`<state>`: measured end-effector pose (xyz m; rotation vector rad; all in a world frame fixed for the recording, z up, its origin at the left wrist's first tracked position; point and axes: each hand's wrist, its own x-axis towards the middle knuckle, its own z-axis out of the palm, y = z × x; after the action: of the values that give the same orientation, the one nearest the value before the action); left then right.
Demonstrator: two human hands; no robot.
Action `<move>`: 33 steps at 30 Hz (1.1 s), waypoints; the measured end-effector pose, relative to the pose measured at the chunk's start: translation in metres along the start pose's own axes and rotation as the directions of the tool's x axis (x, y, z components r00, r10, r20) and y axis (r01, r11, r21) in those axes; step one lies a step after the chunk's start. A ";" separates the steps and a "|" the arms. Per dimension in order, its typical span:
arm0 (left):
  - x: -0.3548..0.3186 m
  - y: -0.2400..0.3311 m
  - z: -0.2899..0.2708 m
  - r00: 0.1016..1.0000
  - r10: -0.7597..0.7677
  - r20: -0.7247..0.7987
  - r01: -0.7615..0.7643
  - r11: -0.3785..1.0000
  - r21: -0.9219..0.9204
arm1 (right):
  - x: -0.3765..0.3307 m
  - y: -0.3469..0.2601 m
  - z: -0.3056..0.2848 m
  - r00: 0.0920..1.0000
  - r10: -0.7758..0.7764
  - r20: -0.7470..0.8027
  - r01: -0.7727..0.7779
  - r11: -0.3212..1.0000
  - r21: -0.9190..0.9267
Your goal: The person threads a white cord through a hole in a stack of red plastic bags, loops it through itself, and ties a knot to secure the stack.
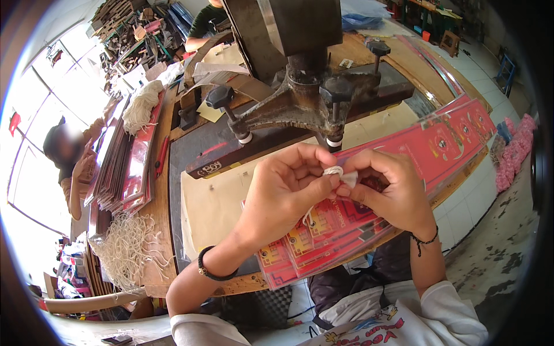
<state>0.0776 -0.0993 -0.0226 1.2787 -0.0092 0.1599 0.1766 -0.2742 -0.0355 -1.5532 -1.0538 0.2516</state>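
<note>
Both my hands meet over a layer of red printed sheets point(346, 230) in clear plastic. Between them is a white cord point(333, 170), looped and bunched, with a loose end hanging below my left hand point(283, 187). Thumb and fingers of that hand close on the looped part. My right hand point(392, 184) pinches the frayed, tassel-like end of the same cord. Some of the fingertips overlap, so part of the cord is hidden.
Just beyond my hands stands a heavy metal press point(300, 92) with black knobs. Left of it lie a cord pile point(127, 248), stacked red sheets point(124, 161) and a white cord bundle point(143, 106). A person point(72, 155) is at far left; another's sleeve point(205, 26) shows behind the press.
</note>
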 end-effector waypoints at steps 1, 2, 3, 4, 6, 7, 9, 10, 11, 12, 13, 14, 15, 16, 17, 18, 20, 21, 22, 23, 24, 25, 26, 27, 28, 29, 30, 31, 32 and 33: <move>0.001 0.001 0.000 1.000 -0.019 0.013 0.019 1.000 0.002 | 0.000 0.001 -0.002 1.000 -0.012 0.014 0.013 0.999 -0.045; 0.000 -0.001 0.000 1.000 -0.010 -0.001 0.010 0.999 0.031 | -0.001 0.002 -0.002 0.999 -0.046 -0.020 0.045 0.997 -0.062; -0.001 -0.002 0.000 1.000 0.006 -0.013 -0.005 0.998 0.062 | -0.002 0.004 -0.001 0.995 -0.087 -0.054 0.082 0.993 -0.081; -0.002 -0.002 0.000 0.999 0.022 -0.025 -0.020 0.995 0.094 | -0.002 0.005 0.000 0.988 -0.128 -0.088 0.119 0.988 -0.102; -0.002 -0.004 0.000 0.999 0.039 -0.035 -0.035 0.994 0.100 | -0.001 0.004 -0.001 0.986 -0.153 -0.060 0.142 0.979 -0.149; -0.002 -0.004 -0.001 0.998 0.044 -0.043 -0.040 0.994 0.103 | -0.001 0.004 0.000 0.986 -0.162 -0.045 0.152 0.974 -0.169; -0.002 -0.003 -0.002 0.999 0.026 -0.029 -0.023 0.994 0.109 | -0.001 0.005 0.002 0.978 -0.197 -0.070 0.181 0.964 -0.194; -0.001 -0.002 -0.001 1.000 0.017 -0.019 -0.015 0.994 0.110 | -0.002 0.004 0.002 0.973 -0.214 -0.084 0.192 0.958 -0.210; -0.001 -0.001 0.000 1.000 0.014 -0.006 -0.013 0.994 0.113 | -0.003 0.002 0.001 0.966 -0.247 -0.082 0.219 0.942 -0.254; -0.001 0.001 -0.002 1.000 0.008 0.000 -0.008 0.993 0.120 | -0.002 0.001 0.001 0.957 -0.279 -0.076 0.247 0.925 -0.289; -0.001 0.001 -0.003 1.000 0.003 0.006 -0.004 0.992 0.126 | -0.001 0.001 0.002 0.948 -0.311 -0.068 0.274 0.906 -0.324; -0.002 0.000 -0.003 1.000 0.005 0.000 -0.005 0.992 0.126 | -0.002 0.003 0.003 0.939 -0.336 -0.066 0.296 0.894 -0.337; -0.002 -0.001 -0.003 1.000 0.011 0.000 -0.011 0.992 0.127 | -0.002 0.004 0.004 0.929 -0.365 -0.067 0.320 0.878 -0.355; -0.001 -0.001 -0.003 1.000 0.017 0.000 -0.017 0.992 0.129 | -0.001 0.005 0.004 0.917 -0.394 -0.067 0.343 0.862 -0.373; -0.001 -0.002 -0.003 1.000 0.023 0.002 -0.023 0.993 0.120 | -0.001 0.005 0.004 0.913 -0.401 -0.073 0.345 0.855 -0.388; -0.001 -0.002 -0.003 1.000 0.028 0.003 -0.029 0.993 0.111 | -0.001 0.003 0.004 0.909 -0.409 -0.078 0.347 0.848 -0.401; -0.001 -0.003 -0.003 0.999 0.043 -0.005 -0.042 0.993 0.112 | -0.001 0.001 0.006 0.913 -0.396 -0.096 0.322 0.846 -0.425; 0.000 -0.005 -0.002 0.999 0.053 -0.013 -0.051 0.992 0.120 | -0.002 0.000 0.007 0.921 -0.375 -0.109 0.294 0.850 -0.437; 0.000 -0.006 -0.002 0.998 0.062 -0.021 -0.059 0.990 0.127 | -0.002 0.000 0.007 0.927 -0.353 -0.123 0.266 0.853 -0.449; -0.001 -0.005 -0.002 0.998 0.063 -0.015 -0.060 0.989 0.132 | -0.003 -0.001 0.008 0.928 -0.351 -0.129 0.261 0.855 -0.448; 0.000 -0.005 -0.002 0.998 0.061 -0.010 -0.059 0.989 0.138 | -0.004 0.000 0.009 0.928 -0.348 -0.136 0.256 0.857 -0.446; 0.000 -0.005 -0.001 0.998 0.060 -0.005 -0.059 0.988 0.144 | -0.004 0.001 0.009 0.928 -0.344 -0.143 0.250 0.860 -0.444; 0.000 -0.004 -0.001 0.998 0.064 -0.003 -0.063 0.988 0.142 | -0.004 0.001 0.010 0.923 -0.357 -0.142 0.261 0.854 -0.449; 0.000 -0.003 -0.001 0.998 0.065 0.001 -0.064 0.988 0.141 | -0.003 0.002 0.010 0.919 -0.368 -0.143 0.270 0.849 -0.454; 0.000 -0.003 -0.001 0.998 0.066 0.005 -0.066 0.988 0.140 | -0.002 0.003 0.011 0.914 -0.379 -0.144 0.278 0.844 -0.459; 0.000 -0.004 -0.002 0.998 0.056 0.007 -0.057 0.990 0.131 | -0.002 0.004 0.012 0.915 -0.377 -0.146 0.274 0.844 -0.461; 0.000 -0.003 -0.003 0.999 0.051 0.008 -0.052 0.990 0.127 | -0.001 0.003 0.013 0.913 -0.381 -0.148 0.277 0.843 -0.462; 0.000 -0.002 -0.003 0.999 0.046 0.010 -0.047 0.991 0.124 | -0.001 0.002 0.014 0.911 -0.384 -0.150 0.278 0.841 -0.464; 0.000 -0.001 -0.004 1.000 0.028 0.005 -0.029 0.991 0.133 | -0.001 0.002 0.013 0.916 -0.375 -0.142 0.276 0.848 -0.453; -0.001 -0.001 -0.003 1.000 0.012 0.000 -0.012 0.990 0.142 | -0.001 0.002 0.011 0.921 -0.366 -0.132 0.275 0.853 -0.443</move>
<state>0.0768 -0.0964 -0.0244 1.4209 -0.0046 0.1741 0.1689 -0.2673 -0.0408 -1.6977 -1.2287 -0.3942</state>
